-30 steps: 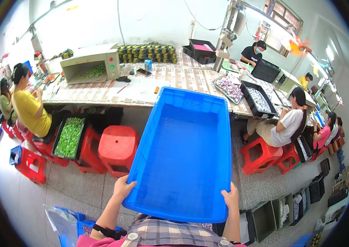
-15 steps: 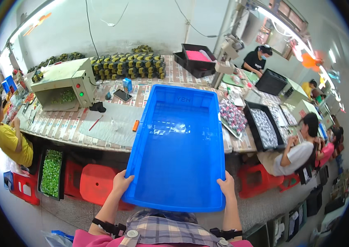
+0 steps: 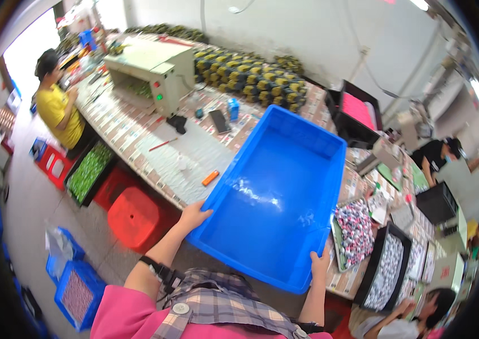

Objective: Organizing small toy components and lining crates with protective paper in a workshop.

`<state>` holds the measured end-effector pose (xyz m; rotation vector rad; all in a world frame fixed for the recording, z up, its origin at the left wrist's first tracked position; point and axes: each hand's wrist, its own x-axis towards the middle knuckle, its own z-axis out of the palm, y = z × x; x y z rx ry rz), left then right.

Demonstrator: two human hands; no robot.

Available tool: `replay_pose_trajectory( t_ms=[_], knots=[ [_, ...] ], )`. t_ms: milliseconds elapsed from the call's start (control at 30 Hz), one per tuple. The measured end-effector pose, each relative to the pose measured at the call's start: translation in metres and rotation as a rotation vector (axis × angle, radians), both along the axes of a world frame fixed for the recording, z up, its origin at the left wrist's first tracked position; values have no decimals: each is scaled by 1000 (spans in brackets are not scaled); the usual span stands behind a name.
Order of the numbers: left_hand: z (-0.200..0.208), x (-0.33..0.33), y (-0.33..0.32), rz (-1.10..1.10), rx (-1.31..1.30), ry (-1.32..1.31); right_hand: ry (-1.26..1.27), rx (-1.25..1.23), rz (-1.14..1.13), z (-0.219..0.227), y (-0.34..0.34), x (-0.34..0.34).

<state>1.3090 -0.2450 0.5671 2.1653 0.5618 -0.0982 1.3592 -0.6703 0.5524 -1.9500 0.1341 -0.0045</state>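
Observation:
Between my two hands is a large blue plastic tub (image 3: 273, 186) with nothing in it. Its far end reaches over the worktable (image 3: 166, 164), and its near end is close to my body. My left hand (image 3: 195, 216) is closed on the near left rim, thumb over the edge. On the near right side, my right hand (image 3: 320, 264) grips the rim the same way. The fingers under the rim are hidden on both sides. Just left of the tub, an orange tool (image 3: 210, 178), its kind unclear, lies on the table.
A beige machine (image 3: 149, 70), a phone (image 3: 219, 121) and stacked yellow-black parts (image 3: 251, 76) stand on the table. Red stool (image 3: 135, 217) and green-filled crate (image 3: 89, 172) are at left, blue crates (image 3: 78, 296) on the floor. People (image 3: 64, 107) sit left and right; a black tray (image 3: 386, 268) lies right.
The view has swung left and tilted, so the room appears shifted and turned. The tub now slants to the upper right, still held in both hands. Blue floor crates have come into view.

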Motion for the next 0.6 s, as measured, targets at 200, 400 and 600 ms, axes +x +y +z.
replay_pose_trajectory(
  t_ms=[200, 400, 600],
  knots=[
    [3, 27, 1, 31, 3, -56, 81, 49, 180, -13, -6, 56],
    [-26, -8, -7, 165, -16, -330, 132, 267, 316, -68, 15, 91],
    [-108, -230, 40, 251, -26, -59, -266, -155, 365, -13, 116, 50]
  ],
)
